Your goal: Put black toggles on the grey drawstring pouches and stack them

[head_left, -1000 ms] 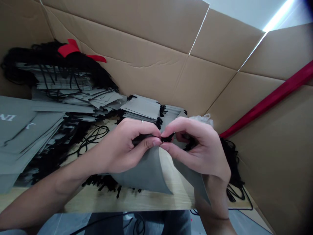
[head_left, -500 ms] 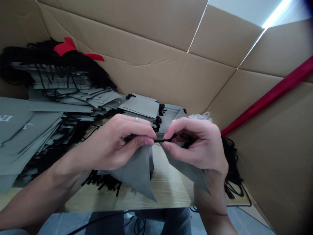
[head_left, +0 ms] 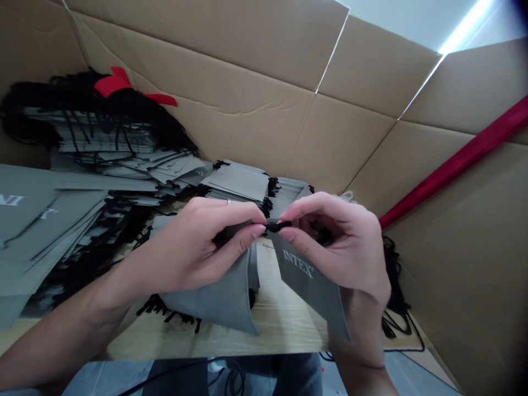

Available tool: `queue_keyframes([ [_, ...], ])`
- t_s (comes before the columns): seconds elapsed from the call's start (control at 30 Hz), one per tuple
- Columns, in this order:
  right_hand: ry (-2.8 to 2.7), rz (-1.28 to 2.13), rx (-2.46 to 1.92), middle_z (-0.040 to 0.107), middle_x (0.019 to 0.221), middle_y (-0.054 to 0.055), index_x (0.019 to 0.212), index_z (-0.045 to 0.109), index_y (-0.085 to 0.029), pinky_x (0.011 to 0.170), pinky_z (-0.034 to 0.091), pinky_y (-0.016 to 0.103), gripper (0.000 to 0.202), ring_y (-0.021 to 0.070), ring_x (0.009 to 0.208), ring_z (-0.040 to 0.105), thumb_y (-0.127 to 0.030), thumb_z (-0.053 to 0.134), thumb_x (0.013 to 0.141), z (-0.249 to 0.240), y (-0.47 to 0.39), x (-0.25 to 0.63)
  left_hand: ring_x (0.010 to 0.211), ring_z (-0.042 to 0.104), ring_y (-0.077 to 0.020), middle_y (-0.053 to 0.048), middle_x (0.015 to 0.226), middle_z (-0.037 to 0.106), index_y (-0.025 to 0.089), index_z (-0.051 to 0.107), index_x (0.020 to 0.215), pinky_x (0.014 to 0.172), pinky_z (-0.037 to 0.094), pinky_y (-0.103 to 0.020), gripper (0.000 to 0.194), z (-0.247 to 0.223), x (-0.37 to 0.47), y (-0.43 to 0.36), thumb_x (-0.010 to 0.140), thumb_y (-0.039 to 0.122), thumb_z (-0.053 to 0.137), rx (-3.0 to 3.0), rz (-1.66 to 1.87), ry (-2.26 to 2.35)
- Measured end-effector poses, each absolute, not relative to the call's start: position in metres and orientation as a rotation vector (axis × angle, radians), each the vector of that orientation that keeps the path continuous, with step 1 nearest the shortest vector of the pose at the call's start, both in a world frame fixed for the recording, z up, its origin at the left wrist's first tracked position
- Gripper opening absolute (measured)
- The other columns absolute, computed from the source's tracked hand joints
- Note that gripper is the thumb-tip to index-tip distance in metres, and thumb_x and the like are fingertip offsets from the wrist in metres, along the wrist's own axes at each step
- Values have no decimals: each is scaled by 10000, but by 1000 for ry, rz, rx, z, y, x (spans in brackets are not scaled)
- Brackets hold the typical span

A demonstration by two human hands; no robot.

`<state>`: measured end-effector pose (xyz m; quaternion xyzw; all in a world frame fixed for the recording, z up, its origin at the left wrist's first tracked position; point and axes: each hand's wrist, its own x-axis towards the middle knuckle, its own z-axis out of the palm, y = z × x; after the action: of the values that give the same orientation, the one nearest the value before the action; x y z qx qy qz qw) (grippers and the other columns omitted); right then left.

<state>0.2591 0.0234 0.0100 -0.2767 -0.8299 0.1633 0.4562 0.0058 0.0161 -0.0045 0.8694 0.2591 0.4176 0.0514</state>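
Observation:
A black cord [head_left: 273, 226] with a knot in it runs between my two hands above the table. My left hand [head_left: 206, 242] pinches one end of it between thumb and forefinger. From the other side, my right hand [head_left: 334, 236] grips the cord by its fingertips, with more dark cord bunched inside the palm. Below the right hand hangs a grey sheet [head_left: 307, 275] printed with "INTEX". Under the left hand more grey sheets [head_left: 218, 300] curve downward, one in front of another. How these sheets join the cord is hidden by my fingers.
Stacks of grey sheets [head_left: 28, 231] with black cord fill the left side. Smaller stacks [head_left: 243, 179] stand at the back. A pile of black cords [head_left: 394, 275] lies at right. Cardboard walls [head_left: 247, 77] enclose the wooden table [head_left: 284, 324], and a red strip [head_left: 454, 159] crosses the right wall.
Both hands have come slightly closer together, and a knot now shows in the cord between them. The right-hand sheet has turned so its "INTEX" print is visible.

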Motion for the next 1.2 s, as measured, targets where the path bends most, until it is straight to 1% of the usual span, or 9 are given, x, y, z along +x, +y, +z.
queue_keyframes([
  [0.17,-2046,395,-686,761,856,-34,993,776,-257,551,494,256,143,104,648,607,-127,813,947,9,23,259,633,639,-89,46,788,744,203,743,1120,614,463,-229,96,-5,6,14,1106,232,652,2669,1283,805],
  [0.27,-2034,409,-674,764,869,-34,967,768,-257,556,503,251,174,108,666,629,-89,787,925,8,23,257,688,662,-91,36,840,760,204,736,1094,645,480,-218,67,-7,7,13,1100,215,670,2677,1307,781],
  [0.37,-2016,429,-689,776,873,-27,943,770,-257,559,513,258,185,117,669,644,-76,779,909,8,23,256,680,606,-89,34,811,709,183,725,1033,641,462,-222,105,-7,7,13,1101,169,646,2681,1311,743],
  [0.47,-2015,466,-715,796,884,-13,918,772,-249,577,534,269,168,136,699,690,-81,779,909,9,23,256,673,563,-89,37,790,651,177,723,1032,629,442,-227,127,-6,7,13,1103,133,627,2662,1303,705],
  [0.73,-2006,591,-736,836,940,26,937,767,-226,600,553,260,109,161,777,757,-119,784,947,10,22,256,645,474,-87,50,749,553,185,691,972,601,383,-245,162,-6,5,13,1099,119,614,2652,1231,699],
  [0.93,-1985,650,-737,826,915,24,926,759,-215,582,537,243,91,142,727,732,-135,775,966,12,21,254,641,520,-95,48,754,610,209,693,1009,608,404,-250,136,-8,3,11,1102,152,612,2669,1216,752],
  [1.0,-1977,651,-738,815,894,15,932,762,-211,578,535,236,77,128,705,714,-155,786,978,12,20,253,636,563,-99,54,771,653,227,701,1077,598,415,-252,35,-10,4,11,1097,239,674,2683,1230,811],
  [1.1,-1979,649,-726,786,850,-12,958,776,-210,573,529,217,50,102,671,677,-182,803,990,11,19,250,655,627,-114,53,809,696,232,687,1178,603,432,-263,160,-12,7,11,1096,367,716,2740,1256,865],
  [1.2,-1998,615,-712,766,841,-36,980,773,-214,589,517,205,70,82,675,651,-146,791,985,9,18,248,634,595,-132,44,764,649,199,677,1128,614,404,-308,121,-14,10,12,1145,293,603,2883,1290,883],
])
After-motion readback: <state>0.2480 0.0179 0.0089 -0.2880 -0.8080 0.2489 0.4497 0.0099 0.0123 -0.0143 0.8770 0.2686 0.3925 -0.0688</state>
